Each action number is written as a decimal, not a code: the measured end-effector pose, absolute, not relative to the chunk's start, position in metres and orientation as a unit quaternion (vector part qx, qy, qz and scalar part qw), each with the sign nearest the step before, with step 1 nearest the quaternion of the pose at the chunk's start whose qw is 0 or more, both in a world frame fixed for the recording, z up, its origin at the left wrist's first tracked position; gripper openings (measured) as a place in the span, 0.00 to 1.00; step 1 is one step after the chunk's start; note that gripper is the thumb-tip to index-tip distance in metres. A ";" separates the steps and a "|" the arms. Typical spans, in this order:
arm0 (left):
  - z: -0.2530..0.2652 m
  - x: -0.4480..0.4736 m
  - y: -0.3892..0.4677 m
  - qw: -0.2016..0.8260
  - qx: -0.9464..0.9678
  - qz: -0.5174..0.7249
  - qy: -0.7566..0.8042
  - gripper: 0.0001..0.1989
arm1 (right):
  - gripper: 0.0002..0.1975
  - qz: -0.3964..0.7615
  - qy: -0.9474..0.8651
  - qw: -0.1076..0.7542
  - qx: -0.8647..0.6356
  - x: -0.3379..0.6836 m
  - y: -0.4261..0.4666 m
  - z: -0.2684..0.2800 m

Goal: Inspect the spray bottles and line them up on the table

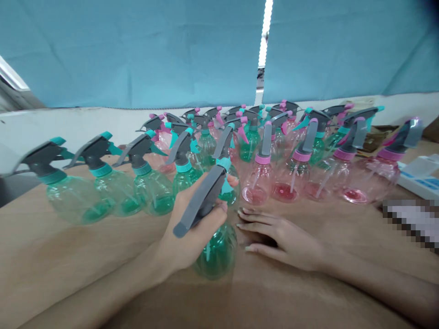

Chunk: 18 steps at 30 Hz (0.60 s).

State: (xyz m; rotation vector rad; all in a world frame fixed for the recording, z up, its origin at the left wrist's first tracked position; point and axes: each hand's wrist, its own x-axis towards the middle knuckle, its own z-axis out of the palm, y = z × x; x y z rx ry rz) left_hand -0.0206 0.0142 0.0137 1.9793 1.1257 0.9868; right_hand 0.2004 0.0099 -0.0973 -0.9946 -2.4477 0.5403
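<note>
My left hand is wrapped round the neck and trigger head of a green spray bottle, near the front of the table. Its grey head tilts up toward the turquoise nozzle, and a thin tube shows inside the clear green body. To the right of that bottle, my right hand lies on the tabletop with its fingers apart, holding nothing. Just beyond its fingertips stands a pink spray bottle with a grey head and pink collar. Part of the held bottle's neck is hidden by my left fingers.
Several green spray bottles line the left, and pink ones the right, with more crowded behind. At the right edge are a white and blue box and a blurred-out flat object. A blue sheet hangs behind the wooden table.
</note>
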 end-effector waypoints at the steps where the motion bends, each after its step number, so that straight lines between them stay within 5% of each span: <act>1: 0.014 -0.021 0.014 0.321 0.754 0.377 0.431 0.05 | 0.25 0.194 -0.887 0.216 -0.360 0.200 0.010 -0.097; 18: 0.011 -0.021 0.015 0.362 0.741 0.368 0.430 0.20 | 0.25 0.183 -0.889 0.208 -0.365 0.200 0.009 -0.097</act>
